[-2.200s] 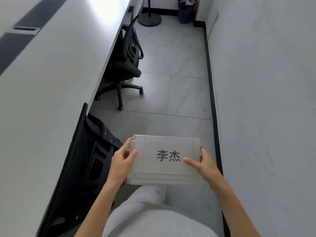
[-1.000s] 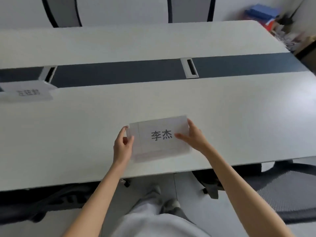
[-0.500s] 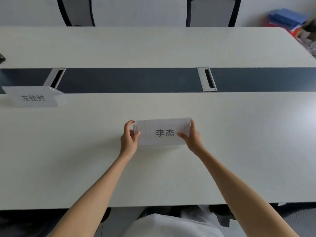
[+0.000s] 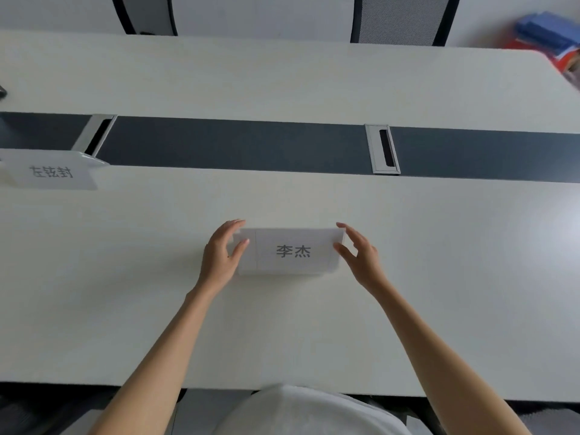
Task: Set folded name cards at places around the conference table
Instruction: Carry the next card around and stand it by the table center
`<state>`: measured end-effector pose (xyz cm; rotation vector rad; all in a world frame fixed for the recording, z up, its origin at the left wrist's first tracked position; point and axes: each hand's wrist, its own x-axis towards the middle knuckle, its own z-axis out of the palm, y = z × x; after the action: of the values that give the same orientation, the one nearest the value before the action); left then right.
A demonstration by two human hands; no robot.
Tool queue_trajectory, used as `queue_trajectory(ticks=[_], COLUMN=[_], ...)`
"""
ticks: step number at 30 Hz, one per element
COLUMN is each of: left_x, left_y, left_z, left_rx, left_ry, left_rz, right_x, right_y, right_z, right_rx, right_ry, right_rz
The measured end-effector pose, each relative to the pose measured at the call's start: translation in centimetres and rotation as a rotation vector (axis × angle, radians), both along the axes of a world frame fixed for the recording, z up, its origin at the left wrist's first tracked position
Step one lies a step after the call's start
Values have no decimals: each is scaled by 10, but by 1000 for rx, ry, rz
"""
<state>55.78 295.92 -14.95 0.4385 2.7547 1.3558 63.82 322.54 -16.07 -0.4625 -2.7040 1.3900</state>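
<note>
Placing: a folded name card (image 4: 290, 251) stood on the table (image 4: 439, 246) between the two hands, its printed face toward the person; this looked like the setting-down step at one place, almost done
Left hand: the left hand (image 4: 219, 257) sat at the card's left end, thumb lying against the near face, fingers arched over the top corner; fingers fairly straight and spread, more a light touch than a firm hold; whether it bore any of the card's weight I could not tell
Right hand: the right hand (image 4: 361, 255) sat at the card's right end, fingers spread and relaxed; the forefinger tip seemed just at the top corner, thumb near the face; touching or barely apart, I could not tell
Next move: judged, it called for lifting both hands away straight and gently so the light card would not tip or skew; then going on to another seat
Cards: two counted; the one between the hands, and a second card (image 4: 51, 172) standing well off beyond the left hand, its print reading reversed from here
Cable slots: two in the dark strip (image 4: 235, 144) beyond the hands; one slot (image 4: 383, 149) past the right hand, another slot (image 4: 97, 136) just behind the second card
Chairs: two chair backs across the table; one chair (image 4: 401, 18) beyond the right hand, another chair (image 4: 144, 14) beyond the left
</note>
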Motion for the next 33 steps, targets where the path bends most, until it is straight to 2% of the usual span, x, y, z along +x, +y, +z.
queue_trajectory(ticks=[5, 8, 14, 17, 22, 27, 33], left_x=[-14, -12, -8, -4, 17, 34, 40], left_y=[2, 19, 121, 182, 246, 259, 257], left_z=[18, 42, 88, 78, 35, -1, -15], left_rx=[91, 168, 281, 210, 102, 44, 148], left_ry=[-109, -106, -44, -121, -265, -345, -475], left_rz=[-6, -12, -169, -256, -242, -199, -165], right_x=[-5, -1, 24, 47, 77, 92, 95], right_y=[10, 29, 122, 170, 211, 207, 197], right_z=[5, 24, 63, 56, 4, -32, -30], right_rx=[-151, -213, -118, -74, -164, -228, -297], right_ry=[8, 96, 271, 251, 62, -42, -24], right_rz=[-7, -11, -185, -305, -413, -521, -560])
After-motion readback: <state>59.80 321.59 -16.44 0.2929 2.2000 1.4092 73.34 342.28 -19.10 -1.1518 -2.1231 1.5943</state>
